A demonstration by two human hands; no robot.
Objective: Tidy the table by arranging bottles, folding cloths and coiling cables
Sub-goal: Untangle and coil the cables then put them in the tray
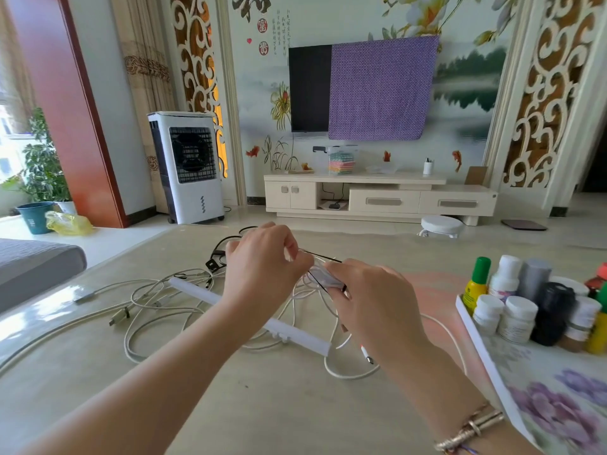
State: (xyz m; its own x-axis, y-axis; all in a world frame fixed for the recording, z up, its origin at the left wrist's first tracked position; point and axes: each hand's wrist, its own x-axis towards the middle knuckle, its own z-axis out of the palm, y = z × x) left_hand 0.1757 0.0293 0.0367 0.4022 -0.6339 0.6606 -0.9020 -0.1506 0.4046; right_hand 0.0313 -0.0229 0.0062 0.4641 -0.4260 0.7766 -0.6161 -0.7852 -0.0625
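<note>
Right wrist: metal bangle bracelets (pixel 473 428) sit closest to the lens, bottom right.
Right hand (pixel 374 300): fingers curled round a small bundled coil of white cable (pixel 323 278) with a thin black cord (pixel 323 257) across it.
Left hand (pixel 262 267): pinching that black cord just beside the right hand, so both hands are together mid-table.
Loose stuff: tangle of white cables (pixel 157 300) and a long white plastic bar (pixel 295 336) on the beige table (pixel 262 405).
Bottles: cluster of white-capped and coloured bottles (pixel 519 310) on a floral tray (pixel 486 356), far right.
</note>
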